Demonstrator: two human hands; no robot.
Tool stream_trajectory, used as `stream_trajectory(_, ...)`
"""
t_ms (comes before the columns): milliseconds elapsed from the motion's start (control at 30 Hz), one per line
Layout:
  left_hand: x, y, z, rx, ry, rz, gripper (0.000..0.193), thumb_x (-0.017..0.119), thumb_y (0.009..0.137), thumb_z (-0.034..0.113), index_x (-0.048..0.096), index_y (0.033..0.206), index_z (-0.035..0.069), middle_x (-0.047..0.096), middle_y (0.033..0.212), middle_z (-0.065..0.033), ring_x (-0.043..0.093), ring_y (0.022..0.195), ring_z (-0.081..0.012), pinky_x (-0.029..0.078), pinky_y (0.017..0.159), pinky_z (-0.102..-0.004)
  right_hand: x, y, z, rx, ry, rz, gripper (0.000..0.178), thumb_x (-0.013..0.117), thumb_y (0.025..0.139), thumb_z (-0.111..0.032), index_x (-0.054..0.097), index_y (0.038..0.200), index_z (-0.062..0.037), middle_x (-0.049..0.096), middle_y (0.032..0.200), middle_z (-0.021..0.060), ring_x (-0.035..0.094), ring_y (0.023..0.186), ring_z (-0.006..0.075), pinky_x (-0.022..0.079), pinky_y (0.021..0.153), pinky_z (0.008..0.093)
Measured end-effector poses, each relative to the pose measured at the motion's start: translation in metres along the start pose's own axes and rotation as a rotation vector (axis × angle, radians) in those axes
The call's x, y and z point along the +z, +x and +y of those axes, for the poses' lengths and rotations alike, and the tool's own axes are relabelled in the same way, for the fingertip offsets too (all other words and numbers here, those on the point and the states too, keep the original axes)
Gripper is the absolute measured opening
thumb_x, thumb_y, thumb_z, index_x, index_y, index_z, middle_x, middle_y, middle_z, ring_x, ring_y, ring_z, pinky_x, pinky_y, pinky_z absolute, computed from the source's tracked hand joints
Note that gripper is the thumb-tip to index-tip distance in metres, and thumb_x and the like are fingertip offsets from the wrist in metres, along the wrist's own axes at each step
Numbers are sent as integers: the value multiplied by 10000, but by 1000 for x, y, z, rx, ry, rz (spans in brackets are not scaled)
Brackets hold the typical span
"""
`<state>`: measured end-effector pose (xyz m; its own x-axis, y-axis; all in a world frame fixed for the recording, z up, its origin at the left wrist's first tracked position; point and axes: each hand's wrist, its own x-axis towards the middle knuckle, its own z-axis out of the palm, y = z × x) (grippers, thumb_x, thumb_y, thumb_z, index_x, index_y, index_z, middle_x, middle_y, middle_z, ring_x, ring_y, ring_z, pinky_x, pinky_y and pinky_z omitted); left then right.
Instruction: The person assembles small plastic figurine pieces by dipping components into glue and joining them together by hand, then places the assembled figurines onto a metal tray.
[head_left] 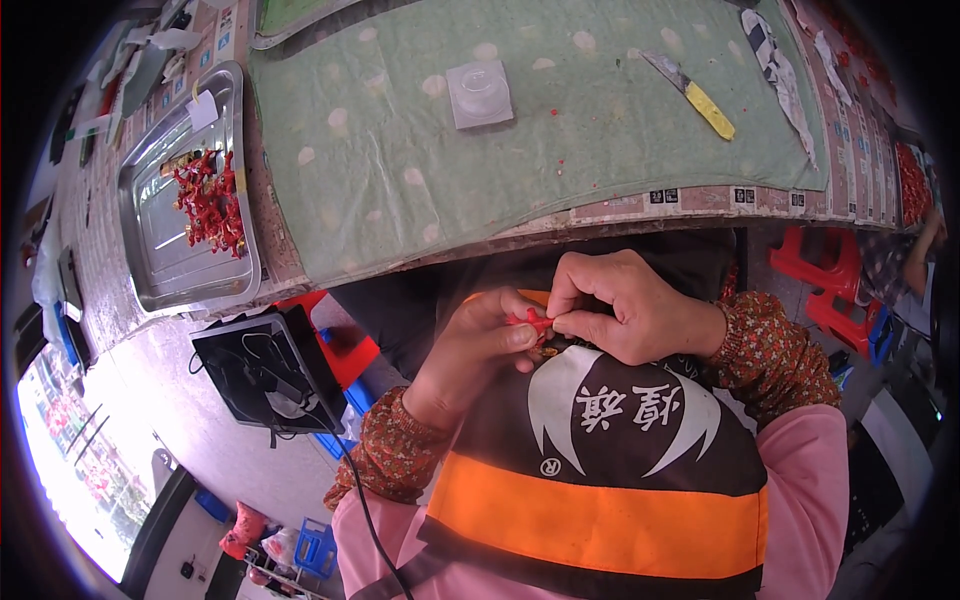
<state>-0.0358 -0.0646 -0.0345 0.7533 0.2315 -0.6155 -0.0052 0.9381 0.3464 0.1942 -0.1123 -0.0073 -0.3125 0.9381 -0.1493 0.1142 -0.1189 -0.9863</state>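
Low over my apron, just in front of the table edge, a small red piece (535, 321) sits between my two hands. My left hand (482, 338) is closed, its thumb and fingers gripping the piece. From the other side my right hand (632, 308) pinches the piece's tip between thumb and forefinger. The fingers cover much of the piece, so its exact kind does not show. Similar-coloured small red figures (210, 203) lie heaped on a metal tray (150, 240) at the left.
A green spotted cloth (380, 170) covers the table. On it lie a clear square plastic holder (480, 95), a yellow-handled knife (708, 108) and a striped cloth (775, 75). Red stools (825, 262) stand at the right, near another person's arm (922, 255). A black case (265, 365) with a cable is lower left.
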Motion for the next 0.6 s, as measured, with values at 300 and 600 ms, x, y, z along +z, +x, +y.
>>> stream_trajectory(300,0,0,0,6,-15,-22,87,688,911,102,628,964,68,661,945,-42,621,822,-111,509,674,-229,1,0,1,10,8,3,133,676,818,-3,550,859,-9,634,745,116,655,661,216,499,593,313)
stream_trajectory(600,-1,0,0,-11,-15,-2,82,680,915,95,631,971,61,656,958,-41,615,809,-108,513,680,-233,2,0,2,-6,20,11,142,682,818,4,546,858,-7,629,734,112,645,650,189,495,583,306)
